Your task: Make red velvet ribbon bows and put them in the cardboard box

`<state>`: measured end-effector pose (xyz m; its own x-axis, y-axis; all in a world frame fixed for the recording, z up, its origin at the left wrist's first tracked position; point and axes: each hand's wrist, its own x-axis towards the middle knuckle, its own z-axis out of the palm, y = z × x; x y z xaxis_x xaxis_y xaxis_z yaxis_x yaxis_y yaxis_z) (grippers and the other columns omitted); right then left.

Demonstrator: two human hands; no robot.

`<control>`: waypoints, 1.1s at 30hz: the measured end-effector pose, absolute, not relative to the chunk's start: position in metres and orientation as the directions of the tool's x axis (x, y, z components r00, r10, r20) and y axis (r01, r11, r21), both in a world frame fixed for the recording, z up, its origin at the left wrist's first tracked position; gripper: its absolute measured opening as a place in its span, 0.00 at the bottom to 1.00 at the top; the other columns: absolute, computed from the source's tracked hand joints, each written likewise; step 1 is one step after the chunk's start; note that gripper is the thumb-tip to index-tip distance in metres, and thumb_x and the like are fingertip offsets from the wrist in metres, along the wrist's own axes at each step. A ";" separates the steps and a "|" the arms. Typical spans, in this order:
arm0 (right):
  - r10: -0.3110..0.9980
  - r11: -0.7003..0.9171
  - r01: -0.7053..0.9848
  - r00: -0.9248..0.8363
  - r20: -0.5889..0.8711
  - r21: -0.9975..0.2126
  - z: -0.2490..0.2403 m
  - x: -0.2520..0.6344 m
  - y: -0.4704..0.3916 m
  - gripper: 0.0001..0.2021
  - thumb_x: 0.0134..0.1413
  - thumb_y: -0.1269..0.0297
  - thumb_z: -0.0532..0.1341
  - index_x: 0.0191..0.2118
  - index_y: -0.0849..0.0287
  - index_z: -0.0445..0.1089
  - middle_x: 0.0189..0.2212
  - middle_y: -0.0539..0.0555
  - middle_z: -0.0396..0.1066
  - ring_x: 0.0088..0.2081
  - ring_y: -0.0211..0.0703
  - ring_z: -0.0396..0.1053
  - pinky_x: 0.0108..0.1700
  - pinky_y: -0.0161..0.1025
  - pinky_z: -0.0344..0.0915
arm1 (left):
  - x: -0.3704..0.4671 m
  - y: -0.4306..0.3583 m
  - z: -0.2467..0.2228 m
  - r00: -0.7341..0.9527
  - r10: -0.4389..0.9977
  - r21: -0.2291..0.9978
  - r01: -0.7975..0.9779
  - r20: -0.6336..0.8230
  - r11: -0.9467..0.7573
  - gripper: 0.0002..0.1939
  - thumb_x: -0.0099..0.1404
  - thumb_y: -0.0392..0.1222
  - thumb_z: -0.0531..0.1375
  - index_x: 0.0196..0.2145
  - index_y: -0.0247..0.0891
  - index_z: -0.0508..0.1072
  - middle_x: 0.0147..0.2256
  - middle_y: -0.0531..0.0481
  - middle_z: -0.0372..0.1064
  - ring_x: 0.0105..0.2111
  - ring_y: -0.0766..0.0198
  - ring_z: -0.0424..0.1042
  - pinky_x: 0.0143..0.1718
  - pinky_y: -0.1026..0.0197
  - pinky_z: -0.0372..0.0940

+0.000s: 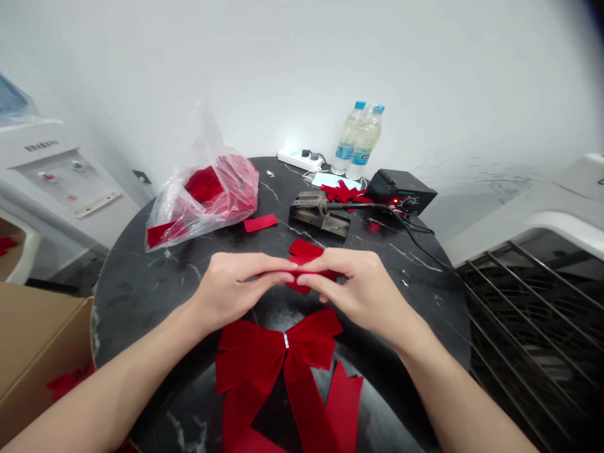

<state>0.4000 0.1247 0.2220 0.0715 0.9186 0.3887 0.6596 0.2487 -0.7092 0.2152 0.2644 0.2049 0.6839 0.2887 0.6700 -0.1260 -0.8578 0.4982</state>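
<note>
Over the middle of the round black table, my left hand [243, 280] and my right hand [352, 280] meet fingertip to fingertip, both pinching a red fabric piece [302, 272]. Part of that fabric is hidden by the fingers. Just below the hands lies a red velvet bow [257, 352] with a silvery band at its centre and long tails. A loose red strip [345, 402] lies by the right tail. Beyond the hands are a small red rectangle [260, 223] and a soldering iron lying on its metal stand [321, 214].
A clear plastic bag [202, 198] of red pieces stands at the back left of the table [141, 302]. At the back are a power strip [299, 158], two bottles [356, 141] and a black control box [401, 192] with a cord. A cardboard box [42, 340] is at left.
</note>
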 end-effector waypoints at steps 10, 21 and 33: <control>0.930 0.223 0.766 0.019 0.368 -0.603 0.243 0.387 0.101 0.04 0.68 0.69 0.64 0.38 0.55 0.75 0.35 0.49 0.76 0.36 0.41 0.73 0.38 0.37 0.66 | 0.203 0.239 0.239 0.884 0.220 0.446 0.014 0.414 -0.895 0.13 0.73 0.43 0.59 0.50 0.43 0.82 0.39 0.47 0.80 0.36 0.60 0.77 0.40 0.62 0.67; 0.993 -0.018 0.684 0.099 0.069 -0.730 0.236 0.344 0.002 0.08 0.72 0.64 0.59 0.36 0.52 0.70 0.35 0.48 0.73 0.33 0.40 0.70 0.36 0.38 0.65 | 0.175 0.213 0.234 0.960 0.279 0.571 0.246 -0.030 -0.783 0.20 0.68 0.54 0.63 0.54 0.43 0.78 0.50 0.44 0.78 0.50 0.52 0.75 0.51 0.58 0.64; 0.960 -0.086 0.647 0.258 0.111 -0.758 0.197 0.318 0.002 0.08 0.71 0.61 0.60 0.37 0.54 0.73 0.55 0.59 0.71 0.60 0.59 0.64 0.61 0.59 0.58 | 0.174 0.201 0.262 0.967 0.241 0.852 0.194 -0.083 -0.487 0.13 0.70 0.44 0.60 0.45 0.37 0.81 0.41 0.49 0.82 0.39 0.57 0.80 0.40 0.62 0.73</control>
<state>0.3184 0.0023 0.1970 0.2579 0.9598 0.1109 0.6468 -0.0863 -0.7577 0.1741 0.2012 0.2617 0.9671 0.2407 -0.0826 0.1938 -0.4865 0.8519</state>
